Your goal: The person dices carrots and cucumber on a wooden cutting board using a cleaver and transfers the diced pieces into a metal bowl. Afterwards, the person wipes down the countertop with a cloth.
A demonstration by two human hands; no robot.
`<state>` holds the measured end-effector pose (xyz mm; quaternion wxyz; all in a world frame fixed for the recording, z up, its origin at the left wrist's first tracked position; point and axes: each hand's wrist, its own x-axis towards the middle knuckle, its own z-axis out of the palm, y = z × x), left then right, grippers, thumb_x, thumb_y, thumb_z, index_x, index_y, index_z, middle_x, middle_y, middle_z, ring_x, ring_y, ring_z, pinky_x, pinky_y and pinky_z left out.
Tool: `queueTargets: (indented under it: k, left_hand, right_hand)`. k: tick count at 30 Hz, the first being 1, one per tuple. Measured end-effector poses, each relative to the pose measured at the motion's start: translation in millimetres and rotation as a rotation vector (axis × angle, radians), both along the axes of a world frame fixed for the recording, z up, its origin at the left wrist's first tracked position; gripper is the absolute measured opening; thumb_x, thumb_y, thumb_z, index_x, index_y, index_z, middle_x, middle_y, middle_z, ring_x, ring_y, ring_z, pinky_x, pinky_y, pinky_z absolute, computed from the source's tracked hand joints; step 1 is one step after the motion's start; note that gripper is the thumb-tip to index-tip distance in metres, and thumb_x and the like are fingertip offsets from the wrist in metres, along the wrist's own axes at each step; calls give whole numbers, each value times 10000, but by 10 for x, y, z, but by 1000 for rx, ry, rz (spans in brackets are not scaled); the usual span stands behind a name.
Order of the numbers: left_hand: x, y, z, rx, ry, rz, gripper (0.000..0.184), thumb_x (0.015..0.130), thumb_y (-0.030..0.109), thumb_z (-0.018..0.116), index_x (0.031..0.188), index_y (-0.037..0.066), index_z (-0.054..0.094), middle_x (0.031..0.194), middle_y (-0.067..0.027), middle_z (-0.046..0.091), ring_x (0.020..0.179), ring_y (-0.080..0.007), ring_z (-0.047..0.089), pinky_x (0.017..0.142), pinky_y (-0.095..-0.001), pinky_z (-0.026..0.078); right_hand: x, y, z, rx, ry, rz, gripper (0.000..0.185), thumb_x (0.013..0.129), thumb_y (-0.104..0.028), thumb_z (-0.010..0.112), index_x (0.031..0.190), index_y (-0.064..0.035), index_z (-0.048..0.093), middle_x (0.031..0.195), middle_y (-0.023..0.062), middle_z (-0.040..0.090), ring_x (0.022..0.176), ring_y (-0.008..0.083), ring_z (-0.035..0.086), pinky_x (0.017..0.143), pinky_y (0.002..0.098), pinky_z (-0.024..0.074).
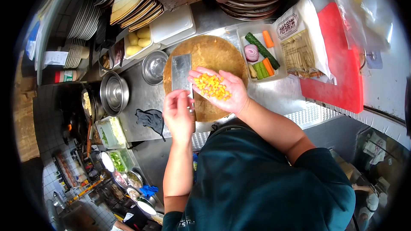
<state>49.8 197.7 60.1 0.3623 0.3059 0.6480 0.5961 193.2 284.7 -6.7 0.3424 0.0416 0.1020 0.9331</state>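
I judge this to be the handling of small cut yellow pieces (212, 86), heaped on my upturned right hand (238, 96) over the round wooden board (216, 47). Its fingers are spread nearly flat, cradling them without clenching. My left hand (178, 114) is loosely curled, gripping nothing that I can see, near the cleaver (181, 69) lying on the board; whether it touches the handle I can't tell. The next move calls for a level, lightly cupped palm, lest pieces spill.

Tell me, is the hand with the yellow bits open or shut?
Open: the right hand is palm up, fingers out, under the yellow bits.
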Motion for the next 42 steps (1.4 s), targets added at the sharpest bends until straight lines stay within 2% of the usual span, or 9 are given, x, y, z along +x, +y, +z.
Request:
queueTargets:
  k: [5,10,13,15,17,19,26,34,42]
  left_hand:
    - [-671,-767,-327,-38,196,237,80,1034,92,695,1035,20,659,922,-45,673,770,-112,598,690,-264,491]
    - [-1752,-2667,-1433,-661,664,351,51,917,-5,699,937,23,660,772,-68,662,685,-180,612,685,-352,536]
    - [-2255,-4020,-1891,-1114,1026,174,130,921,147,695,922,31,755,949,-185,772,892,-360,752,837,-464,591]
    - [-2248,-4389,-1784,-1064,1467,-241,233,890,284,730,915,61,791,978,-200,770,998,-387,734,938,-513,582]
    - [-2537,-4379,-1893,-970,1437,-329,219,927,246,714,990,53,797,1018,-211,760,967,-405,726,917,-512,578]
    - [-2054,-3407,-1404,-1029,1123,48,169,955,154,702,1024,23,784,995,-210,749,915,-417,717,864,-488,581]
    - [-479,-998,217,-117,794,110,182,911,14,788,1083,-27,745,918,-121,701,753,-208,686,709,-319,557]
    - [-278,-719,105,-107,855,-45,141,907,20,792,1032,-18,741,867,-111,689,708,-172,694,671,-307,566]
    - [-491,-1154,-173,-93,346,104,71,976,-19,719,983,-13,648,878,-37,664,770,-92,651,699,-271,557]
  right_hand:
    - [-12,-16,38,-4,26,37,678,1108,-339,345,1636,81,286,1711,257,311,1592,385,305,1324,499,218]
    - [-71,-40,75,57,-43,38,746,1068,-367,467,1640,74,280,1731,272,249,1623,398,218,1333,505,172]
    - [-108,-55,76,72,-42,57,752,1065,-370,471,1641,74,279,1731,273,249,1625,399,213,1334,504,161]
    - [-154,-89,84,73,-36,71,740,1072,-364,451,1640,79,277,1726,270,264,1619,392,233,1333,502,170]
    - [-207,-107,111,69,-28,88,714,1089,-351,407,1637,88,273,1715,266,294,1606,378,277,1329,498,193]
    - [-285,-156,124,72,-32,91,723,1087,-352,414,1640,87,260,1721,265,281,1612,376,264,1328,500,194]
    - [-550,-417,203,131,-102,117,796,1047,-380,504,1649,74,248,1733,257,254,1632,356,213,1338,492,162]
    - [-582,-609,220,157,-95,138,793,1053,-389,482,1659,58,235,1735,248,259,1625,352,237,1332,485,171]
    - [-623,-654,121,66,-24,161,729,1068,-341,436,1650,63,263,1723,232,299,1618,364,249,1340,490,172]
